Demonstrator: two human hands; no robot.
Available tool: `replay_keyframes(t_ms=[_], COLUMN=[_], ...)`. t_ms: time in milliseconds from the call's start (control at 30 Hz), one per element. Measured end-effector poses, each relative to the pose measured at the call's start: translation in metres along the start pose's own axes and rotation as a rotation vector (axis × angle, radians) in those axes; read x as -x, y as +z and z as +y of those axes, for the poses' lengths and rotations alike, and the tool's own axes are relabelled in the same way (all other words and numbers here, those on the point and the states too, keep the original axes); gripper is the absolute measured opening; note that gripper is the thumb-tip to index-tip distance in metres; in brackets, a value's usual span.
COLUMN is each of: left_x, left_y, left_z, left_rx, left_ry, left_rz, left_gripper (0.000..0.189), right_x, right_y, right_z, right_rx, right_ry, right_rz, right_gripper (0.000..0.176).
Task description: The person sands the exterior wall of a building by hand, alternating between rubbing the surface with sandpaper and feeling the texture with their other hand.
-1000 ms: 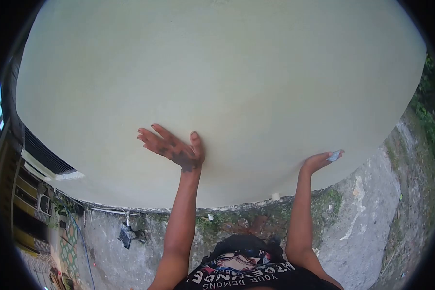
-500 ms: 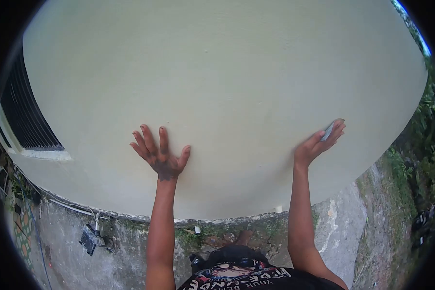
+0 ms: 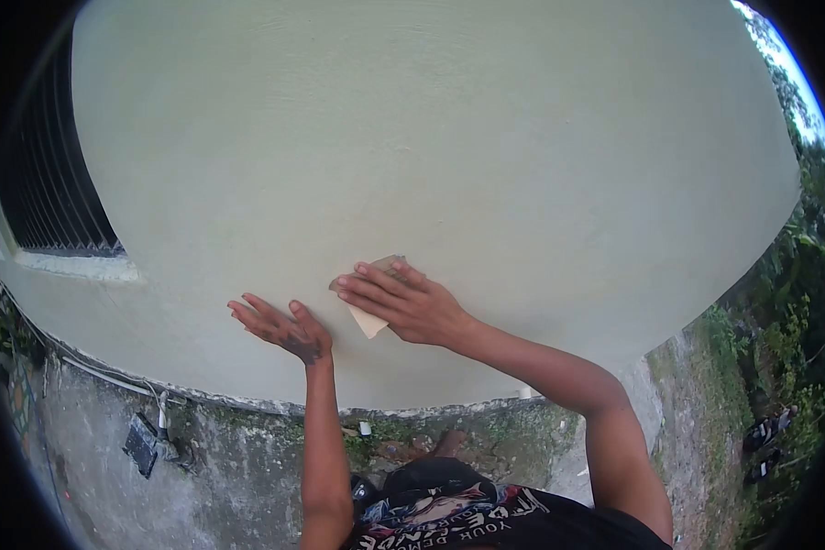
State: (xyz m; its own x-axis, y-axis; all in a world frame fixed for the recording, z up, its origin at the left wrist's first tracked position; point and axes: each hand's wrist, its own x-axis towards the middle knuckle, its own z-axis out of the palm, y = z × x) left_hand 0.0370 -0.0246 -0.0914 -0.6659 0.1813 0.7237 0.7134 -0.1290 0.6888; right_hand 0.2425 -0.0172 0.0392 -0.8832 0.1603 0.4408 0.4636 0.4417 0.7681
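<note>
My right hand (image 3: 408, 302) presses a folded piece of sandpaper (image 3: 370, 321) flat to the pale wall (image 3: 486, 165). The sheet has a grey side and a beige side, and its edges stick out around the fingers. To the left, my left hand (image 3: 284, 330) is open, its fingers stretched out and its thumb up. It holds nothing and is at the wall; whether the palm touches cannot be told. Dark marks cover the back of that hand near the wrist.
A barred window (image 3: 55, 165) with a sill (image 3: 78, 266) is on the left. Below the wall runs a rough concrete ground (image 3: 247, 458) with a dark boxy object (image 3: 144, 445) and a small white object (image 3: 366, 428). Green plants (image 3: 761, 348) grow at the right.
My right hand has swept left across the wall with the sandpaper, from far right to near my left hand. My left hand has lowered slightly and turned, its fingers now closer together.
</note>
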Motion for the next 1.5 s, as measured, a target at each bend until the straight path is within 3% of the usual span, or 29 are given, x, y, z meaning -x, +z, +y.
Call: replay_keyframes(t_ms=[100, 233, 300, 433, 533, 633, 767, 833, 900, 967, 1100, 1233, 1367, 1500], left_x=[-0.045, -0.062, -0.05, -0.002, 0.036, 0.065, 0.072, 0.054, 0.021, -0.014, -0.11, -0.184, -0.176, -0.145], left_y=[-0.004, 0.012, 0.023, 0.046, 0.06, 0.06, 0.059, 0.053, 0.045, 0.039, 0.009, -0.022, -0.035, -0.037], left_z=[0.041, 0.121, 0.158, 0.211, 0.225, 0.224, 0.223, 0.227, 0.226, 0.216, 0.148, 0.02, -0.088, -0.134], left_rx=[0.043, 0.01, -0.082, -0.066, -0.097, -0.031, -0.045, -0.102, -0.115, -0.102, -0.123, -0.086, -0.059, -0.066], left_ry=[0.038, 0.228, 0.433, 0.622, 0.755, 0.861, 1.087, 1.308, 1.356, 1.411, 1.069, 0.802, 0.483, 0.318], left_rz=[0.002, -0.065, -0.075, -0.072, -0.087, -0.159, -0.275, -0.268, -0.24, -0.218, -0.14, -0.023, 0.041, 0.048], left_gripper=[0.081, 0.084, 0.086, 0.086, 0.087, 0.089, 0.084, 0.077, 0.075, 0.073, 0.08, 0.085, 0.084, 0.083], right_x=[0.023, 0.053, 0.087, 0.187, 0.263, 0.318, 0.365, 0.35, 0.328, 0.295, 0.192, 0.034, -0.125, -0.246], right_y=[-0.005, -0.035, -0.053, -0.044, -0.011, 0.039, 0.11, 0.103, 0.093, 0.069, 0.018, -0.023, -0.027, -0.029], right_z=[0.018, 0.105, 0.152, 0.193, 0.16, 0.078, -0.032, -0.034, -0.023, 0.011, 0.063, 0.061, 0.025, -0.044], right_rx=[-0.02, -0.087, -0.08, -0.098, -0.088, -0.13, -0.516, -0.536, -0.513, -0.331, -0.174, -0.18, -0.117, -0.092], right_ry=[0.086, 0.599, 0.865, 1.299, 1.569, 1.887, 2.514, 2.465, 2.437, 2.22, 1.797, 1.415, 0.917, 0.48], right_rz=[0.011, 0.328, 0.419, 0.655, 0.732, 0.845, 1.116, 1.062, 1.022, 0.963, 0.789, 0.669, 0.523, 0.246], right_gripper=[0.069, 0.081, 0.072, 0.056, 0.057, 0.063, 0.064, 0.064, 0.064, 0.064, 0.067, 0.06, 0.071, 0.073])
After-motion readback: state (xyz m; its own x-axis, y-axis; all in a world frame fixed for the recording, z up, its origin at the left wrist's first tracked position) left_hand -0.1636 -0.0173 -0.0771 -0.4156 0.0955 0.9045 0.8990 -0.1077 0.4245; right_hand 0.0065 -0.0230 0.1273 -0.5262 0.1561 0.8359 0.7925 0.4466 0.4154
